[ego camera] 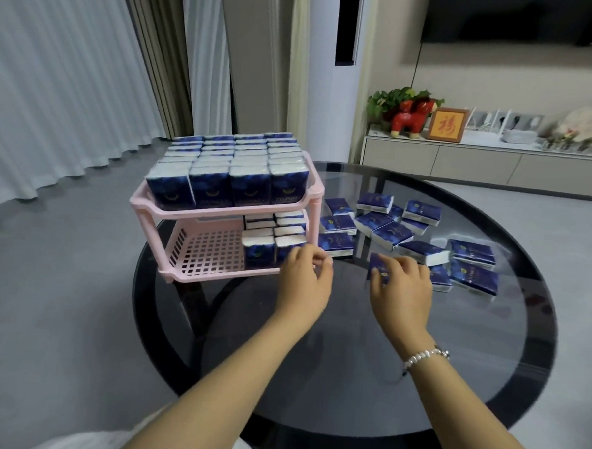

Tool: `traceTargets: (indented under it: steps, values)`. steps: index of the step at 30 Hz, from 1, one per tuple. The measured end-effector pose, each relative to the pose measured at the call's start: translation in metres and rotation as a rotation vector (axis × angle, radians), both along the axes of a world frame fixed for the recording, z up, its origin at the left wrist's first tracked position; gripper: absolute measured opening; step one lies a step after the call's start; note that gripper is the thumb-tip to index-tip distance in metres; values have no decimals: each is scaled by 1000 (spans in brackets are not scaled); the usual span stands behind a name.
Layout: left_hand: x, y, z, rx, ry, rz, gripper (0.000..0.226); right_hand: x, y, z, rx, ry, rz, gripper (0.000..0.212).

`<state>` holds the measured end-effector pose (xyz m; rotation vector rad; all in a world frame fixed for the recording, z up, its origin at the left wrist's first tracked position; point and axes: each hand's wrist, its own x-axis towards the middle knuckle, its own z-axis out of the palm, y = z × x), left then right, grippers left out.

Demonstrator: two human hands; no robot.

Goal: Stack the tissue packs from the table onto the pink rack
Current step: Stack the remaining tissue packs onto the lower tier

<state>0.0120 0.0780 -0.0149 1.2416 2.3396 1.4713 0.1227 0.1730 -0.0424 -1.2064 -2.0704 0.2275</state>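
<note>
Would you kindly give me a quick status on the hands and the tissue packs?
Left hand empty, at lower shelf. Right hand gripping one pack on table. Top shelf full; loose packs remain. Nothing in the way.

The right hand (400,287) pinches a blue tissue pack (378,267) on the glass table (331,380); loose packs (407,230) lie beyond. Left of it, the left hand (306,280) touches the pink rack (197,253) at its lower tier.
</note>
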Motion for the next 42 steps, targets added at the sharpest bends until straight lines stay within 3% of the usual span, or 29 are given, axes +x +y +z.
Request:
traceTargets:
  steps: [7,16,21,25,30,35,39,42]
  values:
    - [34,46,-5,-230,-438,-153,44,16,30,0,-286,-49,28,35]
    - [36,60,-11,-175,-534,-117,27,23,23,-14,-388,56,54,34]
    - [18,31,-11,-81,-612,-87,48,11,7,-14,-452,139,175,22]
    - [-6,2,-8,-61,-585,44,36,-7,15,-2,-475,238,243,15]
    - [-30,-15,-9,88,-915,78,10,-48,50,2,-384,75,351,30]
    - [-32,-13,-7,206,-1176,61,4,-85,69,-1,-389,-157,373,41]
    - [-33,-9,-13,197,-1251,47,23,-90,72,12,-426,-354,295,49]
    - [-30,-6,-15,173,-1272,50,25,-80,70,30,-506,-467,301,32]
